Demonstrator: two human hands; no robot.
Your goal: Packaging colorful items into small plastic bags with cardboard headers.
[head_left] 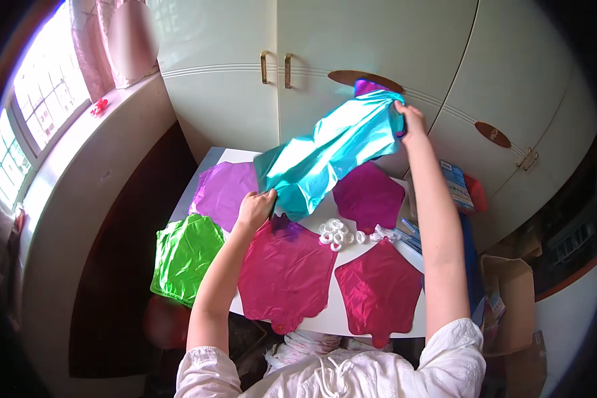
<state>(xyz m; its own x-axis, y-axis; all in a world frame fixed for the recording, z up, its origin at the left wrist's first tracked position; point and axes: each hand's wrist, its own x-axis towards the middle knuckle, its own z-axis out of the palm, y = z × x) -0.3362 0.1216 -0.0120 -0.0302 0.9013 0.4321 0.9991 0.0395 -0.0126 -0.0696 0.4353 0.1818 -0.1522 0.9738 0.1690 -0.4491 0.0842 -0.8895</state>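
White cupboards [378, 60] with brass handles fill the background, and a white surface [338, 317] stands in front of them. Held in the air above the surface is a teal foil balloon [331, 156], uninflated and crumpled, stretched on a slant between both hands. The right hand [411, 119] is raised high and closed on the balloon's upper end, where a bit of purple foil shows. The left hand [255, 207] is lower, nearer the person, its fingers pinched shut on the balloon's bottom corner.

Flat on the surface lie more foil balloons: a large pink one [285, 272] just under the left hand, a red star [378, 292] beside it, a green one [186, 255] hanging over the left edge, a purple one [225, 189] farther back, and a magenta star [368, 196] partly beneath the teal one. A small cluster of white rings [337, 233] sits between the stars.
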